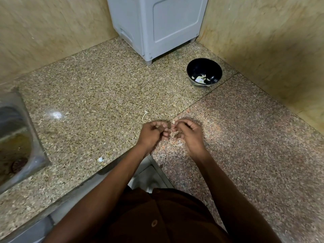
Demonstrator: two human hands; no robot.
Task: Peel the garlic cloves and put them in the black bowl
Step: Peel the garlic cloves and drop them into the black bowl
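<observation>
Both hands, left hand [151, 134] and right hand [188, 135], pinch one garlic clove [172, 126].

Both bare forearms are reaching forward and angling inward, so the hands are meeting in the middle. The left hand [152, 133] is curling its fingers inward, thumb toward the other hand. The right hand [188, 134] is facing it, fingers bent, its fingertips [175, 124] touching the left's and pinching something small and pale between them.

bowl [204, 73] right of appliance [154, 25], on counter [87, 95]
</observation>
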